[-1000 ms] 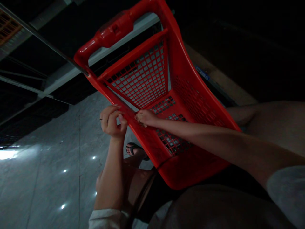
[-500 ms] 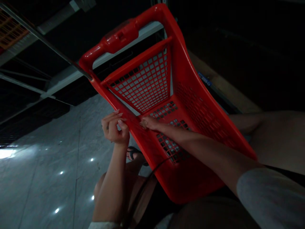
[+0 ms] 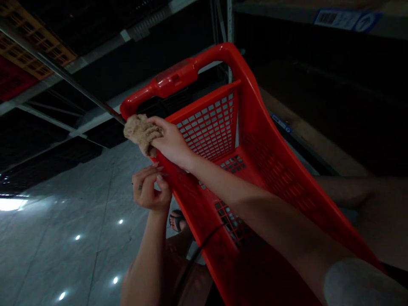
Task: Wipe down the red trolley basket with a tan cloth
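Observation:
A red plastic rolling shopping basket (image 3: 219,238) lies tilted before me, its moulded handle (image 3: 174,78) at the far end. My right hand (image 3: 170,142) reaches across the basket and presses a bunched tan cloth (image 3: 143,131) on the left rim, close to the handle corner. Just below it, my left hand (image 3: 151,187) has its fingers curled at the same left rim, fingertips and thumb against the edge. A metal rod (image 3: 79,93) runs from that corner to the upper left. The rim under the cloth is hidden.
Dark shelving (image 3: 79,125) stands beyond, with an orange crate (image 3: 47,42) at upper left. Blue-and-white labels (image 3: 347,20) mark the shelf edges on the right. A sandalled foot (image 3: 177,220) rests on the grey floor (image 3: 79,204). A dark cord (image 3: 204,242) crosses the basket's near left rim.
My right hand has come up from inside the basket with the cloth onto the rim near the handle. The left hand stays at the rim. The basket sits lower in view.

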`<state>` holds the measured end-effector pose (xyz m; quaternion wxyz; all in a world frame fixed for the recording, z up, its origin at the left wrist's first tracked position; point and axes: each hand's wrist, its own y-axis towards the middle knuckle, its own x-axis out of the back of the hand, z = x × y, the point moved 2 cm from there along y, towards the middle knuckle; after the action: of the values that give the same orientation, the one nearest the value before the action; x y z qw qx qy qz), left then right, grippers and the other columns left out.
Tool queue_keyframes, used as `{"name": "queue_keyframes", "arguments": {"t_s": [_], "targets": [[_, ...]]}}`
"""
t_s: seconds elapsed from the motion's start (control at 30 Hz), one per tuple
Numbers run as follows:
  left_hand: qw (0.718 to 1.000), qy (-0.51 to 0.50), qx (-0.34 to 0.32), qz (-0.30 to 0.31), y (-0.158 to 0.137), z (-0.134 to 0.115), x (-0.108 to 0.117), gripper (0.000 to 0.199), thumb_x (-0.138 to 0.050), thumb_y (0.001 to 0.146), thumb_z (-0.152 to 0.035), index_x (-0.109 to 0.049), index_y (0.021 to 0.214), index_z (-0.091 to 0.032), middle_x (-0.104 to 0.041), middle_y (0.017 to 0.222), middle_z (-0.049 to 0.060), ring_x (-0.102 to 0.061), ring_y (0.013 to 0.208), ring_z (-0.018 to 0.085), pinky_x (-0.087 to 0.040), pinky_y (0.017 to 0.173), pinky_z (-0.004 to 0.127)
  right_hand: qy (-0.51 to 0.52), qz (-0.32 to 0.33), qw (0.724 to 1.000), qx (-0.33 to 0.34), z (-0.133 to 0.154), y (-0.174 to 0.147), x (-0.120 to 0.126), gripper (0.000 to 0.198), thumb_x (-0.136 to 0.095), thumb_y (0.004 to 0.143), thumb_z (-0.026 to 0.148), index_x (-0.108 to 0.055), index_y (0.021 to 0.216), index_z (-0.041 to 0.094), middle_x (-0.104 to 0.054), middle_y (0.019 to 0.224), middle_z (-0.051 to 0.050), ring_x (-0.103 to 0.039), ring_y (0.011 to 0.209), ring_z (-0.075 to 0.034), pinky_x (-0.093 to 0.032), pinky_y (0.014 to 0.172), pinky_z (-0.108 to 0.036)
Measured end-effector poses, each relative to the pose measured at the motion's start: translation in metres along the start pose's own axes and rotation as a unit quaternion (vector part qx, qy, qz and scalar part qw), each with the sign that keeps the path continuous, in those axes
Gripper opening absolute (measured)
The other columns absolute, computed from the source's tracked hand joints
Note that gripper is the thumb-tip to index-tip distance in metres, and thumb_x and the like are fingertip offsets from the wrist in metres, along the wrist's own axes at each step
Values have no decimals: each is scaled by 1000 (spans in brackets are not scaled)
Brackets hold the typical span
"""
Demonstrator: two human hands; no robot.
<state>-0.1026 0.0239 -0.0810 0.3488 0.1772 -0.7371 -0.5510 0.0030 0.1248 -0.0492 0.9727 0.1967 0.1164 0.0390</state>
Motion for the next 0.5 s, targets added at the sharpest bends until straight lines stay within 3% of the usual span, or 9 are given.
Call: {"name": "queue_keyframes", "arguments": {"t_s": [0.1, 0.2, 0.27, 0.37, 0.43, 0.5], "targets": [[1000, 2, 3, 1, -1, -3, 2, 18, -54, 93, -18, -65, 78, -20, -71, 81, 4, -70, 86, 20, -58, 84, 40, -28, 12, 999, 18, -5, 3, -5, 42, -53, 67, 1, -63, 102, 23, -69, 102, 2, -64, 99, -14, -53, 92, -23], [1000, 14, 11, -1, -1, -6, 2, 20, -54, 93, -18, -66, 78, -21, -72, 82, 5, -70, 86, 20, -58, 85, 41, -94, -14, 995, -16, -42, -27, 9, 41, -54, 66, 0, -64, 100, 20, -67, 108, -2, -63, 102, -15, -51, 93, -23], [1000, 10, 18, -7, -2, -7, 2, 19, -54, 93, -18, -66, 78, -21, -72, 82, 5, -70, 87, 21, -57, 84, 41, -147, -10, 986, -79, -74, -63, 26, 36, -53, 69, -1, -65, 97, 18, -67, 107, -4, -63, 98, -15, -50, 88, -23], [999, -2, 33, -14, -3, -9, 1, 19, -53, 94, -19, -65, 79, -22, -72, 82, 5, -70, 88, 21, -57, 84, 42, -212, 78, 943, -247, -115, -120, 50, 25, -53, 74, -1, -65, 85, 18, -67, 83, -1, -63, 78, -14, -47, 72, -22], [999, -4, 41, -14, -5, -9, 0, 20, -53, 94, -20, -65, 79, -22, -72, 83, 5, -70, 89, 21, -57, 85, 43, -231, 92, 921, -299, -126, -144, 59, 17, -57, 76, 2, -63, 76, 18, -62, 68, 0, -59, 65, -14, -42, 62, -23], [999, -4, 46, -15, -6, -9, 0, 21, -52, 95, -21, -65, 79, -22, -72, 84, 5, -70, 90, 21, -56, 86, 43, -250, 83, 914, -308, -122, -146, 58, 13, -61, 76, 5, -63, 75, 18, -63, 68, 0, -59, 66, -15, -41, 62, -24]]}}
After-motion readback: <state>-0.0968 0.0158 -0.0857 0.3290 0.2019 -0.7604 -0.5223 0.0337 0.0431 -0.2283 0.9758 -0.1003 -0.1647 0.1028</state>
